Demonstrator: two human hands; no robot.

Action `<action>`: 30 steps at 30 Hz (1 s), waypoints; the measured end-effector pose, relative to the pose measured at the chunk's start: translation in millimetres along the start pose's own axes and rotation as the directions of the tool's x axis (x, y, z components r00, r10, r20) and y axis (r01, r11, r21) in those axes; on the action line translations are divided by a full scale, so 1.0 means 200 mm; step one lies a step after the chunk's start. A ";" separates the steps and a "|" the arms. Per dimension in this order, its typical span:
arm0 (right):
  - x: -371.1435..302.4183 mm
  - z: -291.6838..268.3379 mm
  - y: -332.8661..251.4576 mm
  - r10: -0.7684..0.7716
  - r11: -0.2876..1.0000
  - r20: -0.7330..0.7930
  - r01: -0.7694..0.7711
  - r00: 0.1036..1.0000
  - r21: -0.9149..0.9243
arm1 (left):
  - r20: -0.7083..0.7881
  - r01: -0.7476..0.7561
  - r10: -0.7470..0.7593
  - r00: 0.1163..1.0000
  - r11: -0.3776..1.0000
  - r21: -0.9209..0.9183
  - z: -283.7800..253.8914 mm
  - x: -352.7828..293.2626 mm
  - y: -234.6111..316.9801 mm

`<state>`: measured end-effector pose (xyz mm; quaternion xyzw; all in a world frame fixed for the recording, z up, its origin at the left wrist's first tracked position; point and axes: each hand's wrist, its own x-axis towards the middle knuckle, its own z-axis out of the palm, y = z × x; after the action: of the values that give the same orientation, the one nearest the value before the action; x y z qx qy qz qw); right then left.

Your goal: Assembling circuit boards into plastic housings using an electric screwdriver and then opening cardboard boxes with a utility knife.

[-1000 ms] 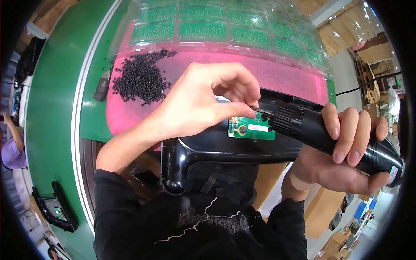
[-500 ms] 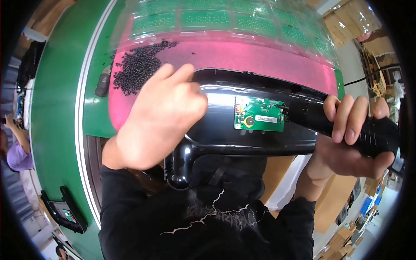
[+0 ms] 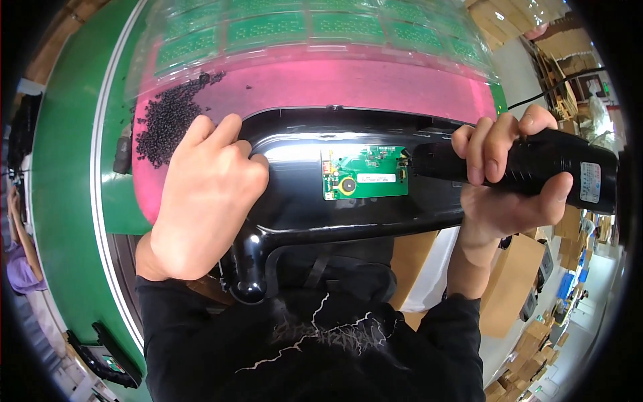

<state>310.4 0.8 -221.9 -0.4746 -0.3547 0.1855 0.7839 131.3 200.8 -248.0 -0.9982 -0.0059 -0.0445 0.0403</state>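
The left hand (image 3: 207,191), a second ago at the tip of the electric screwdriver (image 3: 559,157), now curls at the left end of the black plastic housing (image 3: 295,194), its hold hidden. The right hand (image 3: 497,151) wraps the screwdriver, aimed at the housing's green circuit board (image 3: 372,186). A clear compartment tray (image 3: 264,55) holds green boards (image 3: 268,30).

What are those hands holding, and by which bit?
The right hand holds the black handheld tool around its body. The left hand is curled at the left end of the black shell; whether it grips cannot be told.

illegible print (image 3: 590,182) (tool (image 3: 542,159), board (image 3: 375,161), shirt (image 3: 295,365))
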 end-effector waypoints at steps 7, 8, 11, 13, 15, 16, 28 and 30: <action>-0.01 0.02 0.02 -0.002 0.999 -0.035 0.000 0.999 -0.049 | -0.111 -0.053 0.031 0.993 0.979 -0.198 -0.03 0.03 0.01; -0.01 0.02 0.02 0.000 0.999 -0.033 -0.001 0.999 -0.049 | -0.137 -0.106 0.069 0.988 0.952 -0.286 -0.01 0.03 0.01; 0.00 0.03 0.03 -0.007 0.999 -0.025 0.006 1.000 -0.050 | -0.086 -0.131 0.105 0.991 0.907 -0.401 -0.02 0.05 0.01; 0.00 0.04 0.04 -0.006 0.999 -0.035 0.004 0.999 -0.053 | -0.154 -0.197 0.136 0.979 0.830 -0.521 0.00 0.07 0.02; 0.01 0.04 0.04 0.004 0.998 -0.030 -0.006 1.000 -0.066 | -0.187 -0.263 0.188 0.964 0.763 -0.591 0.02 0.10 0.04; 0.01 0.05 0.05 0.012 0.997 -0.028 -0.014 1.000 -0.078 | -0.226 -0.328 0.238 0.945 0.685 -0.651 0.02 0.11 0.05; 0.06 0.10 0.07 0.125 0.966 0.071 -0.105 0.990 -0.238 | -0.087 -0.263 0.273 0.958 0.718 -0.645 0.10 0.15 0.03; 0.05 0.11 0.07 0.106 0.966 0.042 -0.093 0.993 -0.241 | -0.107 -0.266 0.261 0.959 0.706 -0.656 0.12 0.15 0.02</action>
<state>301.4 27.7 -224.1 -0.5776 -0.3713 0.1934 0.7008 162.7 199.7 -269.8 -0.9370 0.1530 -0.0406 -0.3114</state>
